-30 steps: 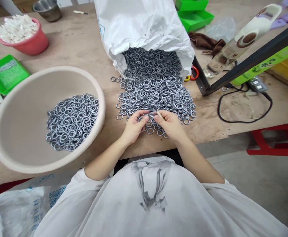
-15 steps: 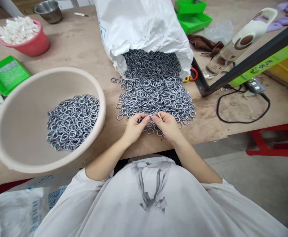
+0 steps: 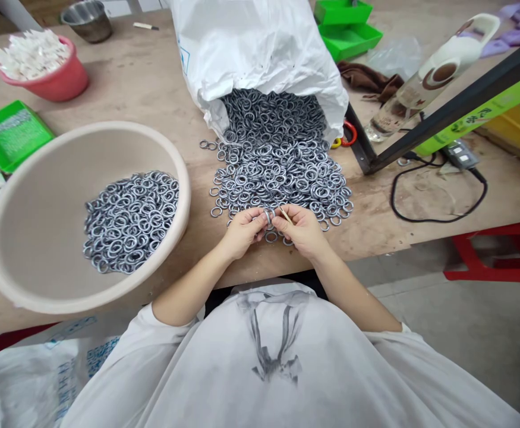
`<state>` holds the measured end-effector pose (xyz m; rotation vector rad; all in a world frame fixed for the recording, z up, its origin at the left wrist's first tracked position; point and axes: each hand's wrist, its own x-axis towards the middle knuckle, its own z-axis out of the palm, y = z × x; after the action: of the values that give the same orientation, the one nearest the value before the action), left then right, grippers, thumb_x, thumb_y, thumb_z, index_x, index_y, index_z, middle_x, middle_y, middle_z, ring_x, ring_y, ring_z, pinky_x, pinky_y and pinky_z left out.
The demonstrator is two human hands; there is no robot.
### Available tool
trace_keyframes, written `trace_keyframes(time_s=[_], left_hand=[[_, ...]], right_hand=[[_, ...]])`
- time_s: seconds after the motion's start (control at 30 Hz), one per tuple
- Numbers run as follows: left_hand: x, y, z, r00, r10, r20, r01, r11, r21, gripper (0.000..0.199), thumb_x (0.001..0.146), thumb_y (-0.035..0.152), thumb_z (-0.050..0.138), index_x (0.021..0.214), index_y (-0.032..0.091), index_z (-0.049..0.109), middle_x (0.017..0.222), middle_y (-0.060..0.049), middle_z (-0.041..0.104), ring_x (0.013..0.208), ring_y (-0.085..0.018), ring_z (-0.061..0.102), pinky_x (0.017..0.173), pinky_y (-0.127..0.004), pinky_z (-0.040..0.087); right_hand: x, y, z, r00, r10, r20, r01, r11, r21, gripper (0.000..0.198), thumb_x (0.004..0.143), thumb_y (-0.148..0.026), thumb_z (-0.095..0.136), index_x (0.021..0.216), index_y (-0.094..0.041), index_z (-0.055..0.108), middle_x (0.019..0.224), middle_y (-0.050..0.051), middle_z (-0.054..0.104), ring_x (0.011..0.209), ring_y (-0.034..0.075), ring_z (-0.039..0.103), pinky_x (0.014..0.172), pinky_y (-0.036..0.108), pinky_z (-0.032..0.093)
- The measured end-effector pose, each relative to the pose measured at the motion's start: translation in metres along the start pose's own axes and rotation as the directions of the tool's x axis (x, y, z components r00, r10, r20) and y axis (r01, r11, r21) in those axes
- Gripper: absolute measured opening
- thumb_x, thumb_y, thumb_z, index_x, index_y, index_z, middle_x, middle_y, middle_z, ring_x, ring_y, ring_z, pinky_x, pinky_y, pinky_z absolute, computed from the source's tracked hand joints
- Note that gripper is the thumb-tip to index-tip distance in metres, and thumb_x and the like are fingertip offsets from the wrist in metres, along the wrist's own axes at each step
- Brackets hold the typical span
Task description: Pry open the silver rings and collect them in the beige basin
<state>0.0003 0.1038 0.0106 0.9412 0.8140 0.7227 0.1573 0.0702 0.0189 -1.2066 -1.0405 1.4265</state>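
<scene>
My left hand point(image 3: 247, 230) is closed, pinching a grey metal ring point(image 3: 267, 217) between thumb and fingers. Close beside it, my right hand point(image 3: 302, 229) grips a thin, pale stick point(image 3: 285, 215) that pokes up past its fingers. The right fingertips meet the ring's side; whether they also hold a ring is hidden. Both hands rest over the near edge of a heap of grey rings point(image 3: 281, 172), which spills from the mouth of a white sack point(image 3: 260, 47). More rings point(image 3: 132, 220) lie in a large beige basin point(image 3: 41, 238) on the left.
At the left stand a green tray point(image 3: 14, 137) and a pink bowl point(image 3: 63, 77) of white pieces. A black metal frame point(image 3: 442, 107), a water bottle point(image 3: 402, 101) and a black cable point(image 3: 438, 221) are on the right. A red stool point(image 3: 460, 258) is below.
My two hands have shifted slightly and the ring in the left fingers now shows more upright. The stick in my right hand has tilted and moved a little lower.
</scene>
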Motion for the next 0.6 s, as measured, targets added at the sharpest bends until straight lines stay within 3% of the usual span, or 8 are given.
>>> trace_keyframes(time_s=[0.23,0.37,0.6], left_hand=[[-0.001,0.001,0.001,1.0,0.008,-0.011,-0.008,0.999,-0.045,0.045,0.071,0.054,0.08,0.078,0.016,0.055,0.065,0.005,0.054,0.044,-0.003,0.043,0.039,-0.016,0.021],[-0.001,0.001,0.001,1.0,0.019,-0.013,-0.02,0.999,-0.039,0.048,0.069,0.054,0.081,0.077,0.017,0.053,0.064,0.006,0.054,0.045,-0.003,0.044,0.039,-0.016,0.022],[-0.001,-0.001,0.0,1.0,0.016,0.012,-0.016,1.0,-0.025,0.05,0.068,0.059,0.081,0.077,0.016,0.056,0.063,0.005,0.053,0.045,-0.003,0.043,0.039,-0.017,0.022]], right_hand=[[0.004,0.007,-0.001,0.993,0.02,-0.115,-0.014,0.999,0.049,0.045,0.069,-0.059,0.078,0.082,-0.021,0.059,0.057,-0.007,0.05,0.044,0.006,0.034,0.04,0.022,0.023],[0.004,0.007,-0.001,0.975,-0.07,-0.212,0.065,0.997,-0.03,0.038,0.07,-0.049,0.079,0.089,-0.021,0.06,0.068,-0.005,0.055,0.053,0.008,0.043,0.047,0.022,0.033],[0.002,0.011,0.0,0.975,-0.135,-0.176,0.114,0.986,-0.126,0.026,0.077,-0.044,0.073,0.088,-0.021,0.065,0.077,0.0,0.064,0.069,0.013,0.057,0.064,0.027,0.047]])
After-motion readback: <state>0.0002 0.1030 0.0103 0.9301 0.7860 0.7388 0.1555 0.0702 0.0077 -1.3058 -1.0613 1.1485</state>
